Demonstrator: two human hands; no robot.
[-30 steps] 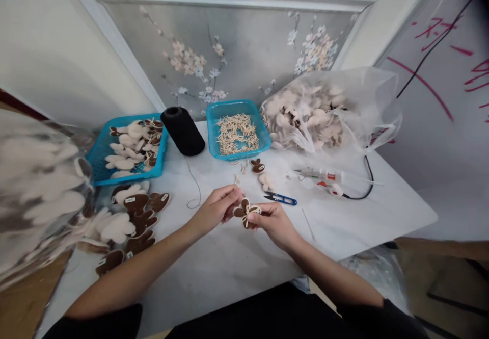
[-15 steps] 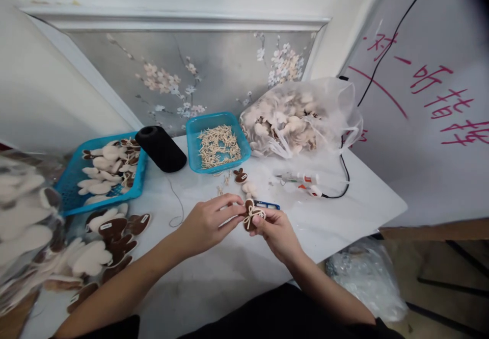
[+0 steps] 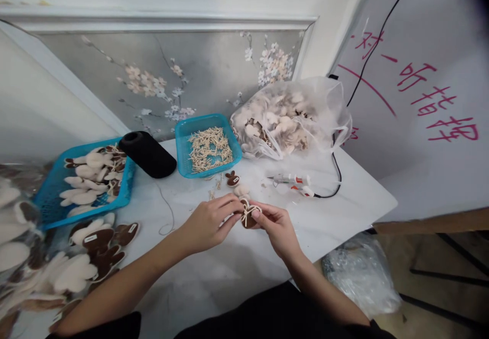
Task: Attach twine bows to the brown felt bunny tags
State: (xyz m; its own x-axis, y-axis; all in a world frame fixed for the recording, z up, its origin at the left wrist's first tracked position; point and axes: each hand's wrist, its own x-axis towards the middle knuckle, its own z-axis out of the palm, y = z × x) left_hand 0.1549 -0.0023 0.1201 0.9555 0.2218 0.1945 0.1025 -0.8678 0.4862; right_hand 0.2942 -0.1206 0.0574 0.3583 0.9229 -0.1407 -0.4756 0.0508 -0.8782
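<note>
A small brown plush bunny piece (image 3: 248,219) with a cream cord bow is held over the table between both hands. My left hand (image 3: 218,222) pinches its left edge with thumb and fingers. My right hand (image 3: 278,227) grips the right side, thumb on the front near the bow. Just beyond the fingers lie another brown bunny piece (image 3: 232,178) with a white label and a cream plush piece (image 3: 242,191). The hands partly cover the held piece.
A blue tray (image 3: 179,150) holds short cream cords. At left are a black thread cone (image 3: 148,154) and a blue basket (image 3: 128,191) of plush pieces, with more piled nearer. A clear bag (image 3: 282,125) of pieces and a glue gun (image 3: 301,179) with a cord sit right.
The view has shifted, so the table's things appear farther left. Both hands still hold the bunny piece, which has turned a little. The blue thread snips behind it are now hidden.
</note>
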